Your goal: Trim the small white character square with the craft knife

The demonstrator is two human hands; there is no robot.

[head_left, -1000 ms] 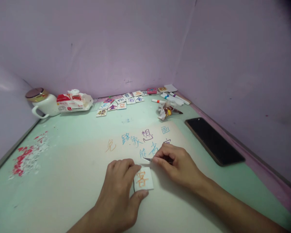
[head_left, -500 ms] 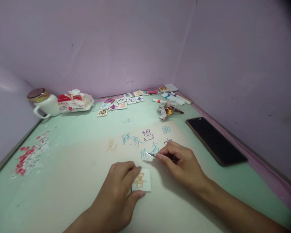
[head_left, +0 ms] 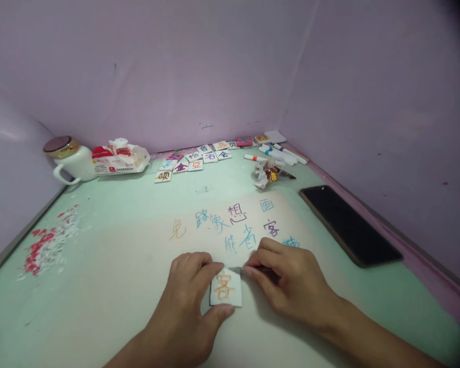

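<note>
A white square tile [head_left: 233, 294] with an orange character lies on the pale green table [head_left: 118, 286], low in the middle. My left hand [head_left: 193, 301] grips it from the left, fingers at its upper edge and thumb at its lower edge. My right hand [head_left: 287, 278] pinches a slim craft knife [head_left: 236, 269], whose blade reaches the tile's top right edge. Most of the knife's handle is hidden in my fingers. Handwritten characters in blue, purple and orange [head_left: 235, 214] are on the table beyond both hands.
A phone [head_left: 348, 225] lies on the right. Red and white shavings [head_left: 48, 243] are at the left. A lidded mug [head_left: 78, 163], a tissue pack [head_left: 118, 159], lettered tiles [head_left: 195, 165], markers [head_left: 278, 155] and a crumpled wrapper [head_left: 266, 175] are along the back.
My right hand has moved down slightly, bringing the blade from above the written characters to the tile's top edge. The view has shifted a little; the left hand still holds the tile.
</note>
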